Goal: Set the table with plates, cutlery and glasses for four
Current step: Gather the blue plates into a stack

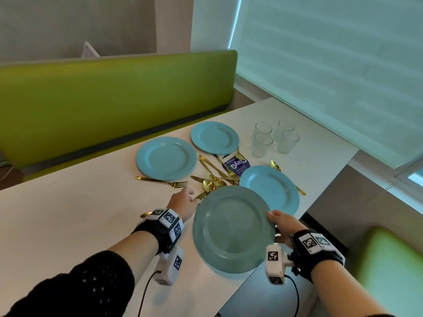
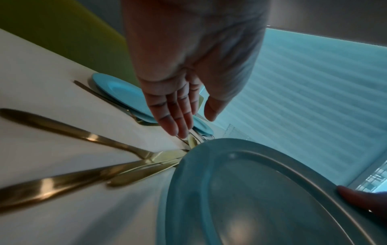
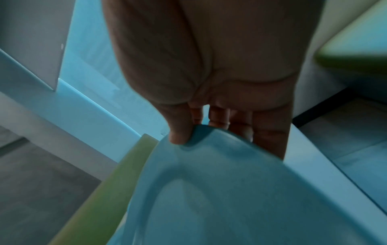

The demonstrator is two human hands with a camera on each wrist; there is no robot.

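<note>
Blue plate [image 1: 231, 229] lifted over the near edge of the white table [image 1: 68, 213].
The right hand [image 1: 282, 227] pinches its rim, thumb on top; the left hand [image 1: 183, 202], fingers straight and relaxed, reaches toward gold cutlery [image 1: 212, 177] heaped between three other plates.

Gold cutlery [image 1: 212, 177] gleams, polished metal; blue plates [image 1: 166, 158] smooth with a soft sheen; glasses [image 1: 262, 145] clear; table [image 1: 68, 213] matt white; bench [image 1: 103, 99] green, matt upholstery.
</note>
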